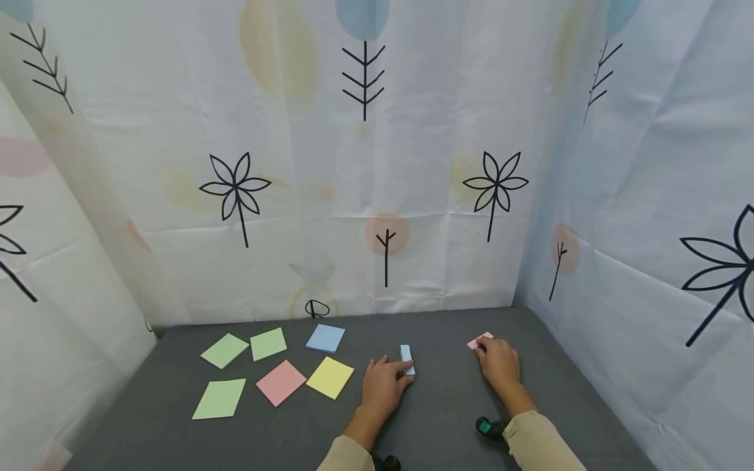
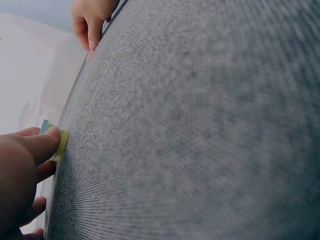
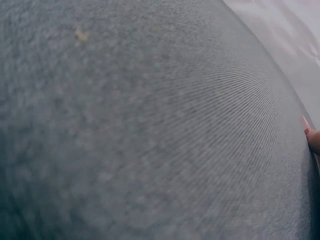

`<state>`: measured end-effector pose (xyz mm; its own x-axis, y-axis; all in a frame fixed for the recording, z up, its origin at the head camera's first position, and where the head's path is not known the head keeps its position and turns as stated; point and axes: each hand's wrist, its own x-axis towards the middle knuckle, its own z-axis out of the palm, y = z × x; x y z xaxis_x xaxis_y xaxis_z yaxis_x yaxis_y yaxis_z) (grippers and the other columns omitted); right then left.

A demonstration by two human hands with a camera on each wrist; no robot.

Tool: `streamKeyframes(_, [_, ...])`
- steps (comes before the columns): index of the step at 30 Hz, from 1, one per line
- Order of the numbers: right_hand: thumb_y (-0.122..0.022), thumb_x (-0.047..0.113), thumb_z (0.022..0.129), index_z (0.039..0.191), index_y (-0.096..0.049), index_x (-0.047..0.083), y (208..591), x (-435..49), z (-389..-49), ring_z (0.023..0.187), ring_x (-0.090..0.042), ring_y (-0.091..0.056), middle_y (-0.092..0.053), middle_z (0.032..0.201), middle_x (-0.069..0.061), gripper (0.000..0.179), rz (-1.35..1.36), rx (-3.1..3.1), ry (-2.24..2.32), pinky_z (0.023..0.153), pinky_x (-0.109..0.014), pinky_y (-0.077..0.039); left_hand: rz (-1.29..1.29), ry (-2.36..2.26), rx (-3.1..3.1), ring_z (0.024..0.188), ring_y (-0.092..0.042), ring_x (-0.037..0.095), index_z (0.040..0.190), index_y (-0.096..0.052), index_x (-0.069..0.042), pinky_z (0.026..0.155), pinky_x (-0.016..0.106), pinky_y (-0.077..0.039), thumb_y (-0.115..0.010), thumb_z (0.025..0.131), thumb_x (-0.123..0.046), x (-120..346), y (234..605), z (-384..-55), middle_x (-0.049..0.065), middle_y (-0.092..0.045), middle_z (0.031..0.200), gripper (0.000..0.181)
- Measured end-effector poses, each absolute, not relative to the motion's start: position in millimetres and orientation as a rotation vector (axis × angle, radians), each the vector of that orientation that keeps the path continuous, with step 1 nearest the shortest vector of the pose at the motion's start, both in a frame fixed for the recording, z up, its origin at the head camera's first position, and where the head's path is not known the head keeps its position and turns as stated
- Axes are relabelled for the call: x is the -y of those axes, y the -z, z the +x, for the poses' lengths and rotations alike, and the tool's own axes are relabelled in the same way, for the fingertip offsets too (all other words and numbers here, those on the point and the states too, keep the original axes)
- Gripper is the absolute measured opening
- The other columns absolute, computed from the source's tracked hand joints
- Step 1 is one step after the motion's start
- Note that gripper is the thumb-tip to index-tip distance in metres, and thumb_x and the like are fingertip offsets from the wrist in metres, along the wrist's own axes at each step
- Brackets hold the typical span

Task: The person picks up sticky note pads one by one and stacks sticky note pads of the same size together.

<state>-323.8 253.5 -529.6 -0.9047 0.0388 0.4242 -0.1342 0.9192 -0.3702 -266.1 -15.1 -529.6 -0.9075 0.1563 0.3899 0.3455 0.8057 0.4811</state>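
Observation:
My left hand (image 1: pixel 381 389) pinches a small pad of sticky notes (image 1: pixel 405 353) between thumb and fingers near the table's middle. Its pale blue face shows in the head view, while the left wrist view adds a yellow-green side on the pad (image 2: pixel 63 146). Farther right, my right hand (image 1: pixel 499 361) has its fingertips on a small pink sticky note (image 1: pixel 472 344), gripping it low at the tabletop. Part of that note is hidden by the fingers. Only a fingertip and a sliver of pink appear at the right edge of the right wrist view.
Left of my hands lie three green notes (image 1: pixel 218 400), a pink note (image 1: pixel 281 383), a blue note (image 1: pixel 325 338) and a yellow note (image 1: pixel 330 378) on the dark grey table (image 1: pixel 153 392). Printed white curtains (image 1: pixel 412 163) enclose its back and sides. A black device (image 1: pixel 489 427) sits by my right wrist.

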Motion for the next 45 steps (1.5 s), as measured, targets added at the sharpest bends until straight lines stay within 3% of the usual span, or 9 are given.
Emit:
streamKeyframes(10, [-0.077,0.019,0.083,0.1,-0.074,0.006,529.6,-253.0,-322.8,0.09,-0.04,-0.064,-0.069,0.094,-0.018,0.021,0.099,2.639,-0.534,0.076,-0.058,-0.048,-0.384,0.775,2.648,0.116,-0.059,0.036,0.112,-0.076,-0.022,0.1,0.06,-0.038,-0.079,0.08,-0.023,15.1,530.7,-268.1,0.005,-0.074,0.102,0.032])
streamKeyframes(29, [-0.077,0.021,0.084,0.093,-0.074,0.006,533.6,-250.6,-316.7,0.086,-0.039,-0.064,-0.069,0.087,-0.016,0.017,0.162,2.56,-0.559,0.074,-0.057,-0.048,-0.381,0.806,2.649,0.117,-0.058,0.035,0.113,-0.076,-0.021,0.101,0.06,-0.037,-0.079,0.08,-0.023,14.6,531.4,-267.9,0.004,-0.073,0.103,0.033])
streamKeyframes(40, [-0.075,0.014,0.085,0.089,-0.074,0.005,531.6,-250.2,-318.2,0.082,-0.039,-0.064,-0.07,0.084,-0.014,0.01,0.2,2.488,-0.662,0.071,-0.057,-0.048,-0.368,0.815,2.653,0.118,-0.058,0.036,0.113,-0.075,-0.022,0.101,0.06,-0.036,-0.079,0.081,-0.023,15.9,530.9,-267.9,0.004,-0.073,0.102,0.033])
streamKeyframes(45, [-0.077,0.011,0.083,0.093,-0.074,-0.001,532.0,-252.2,-322.1,0.084,-0.041,-0.062,-0.07,0.089,-0.018,0.016,0.143,2.467,-0.725,0.073,-0.057,-0.047,-0.378,0.812,2.647,0.117,-0.058,0.036,0.113,-0.076,-0.022,0.101,0.06,-0.037,-0.079,0.081,-0.023,15.0,531.8,-268.6,0.004,-0.074,0.101,0.032])
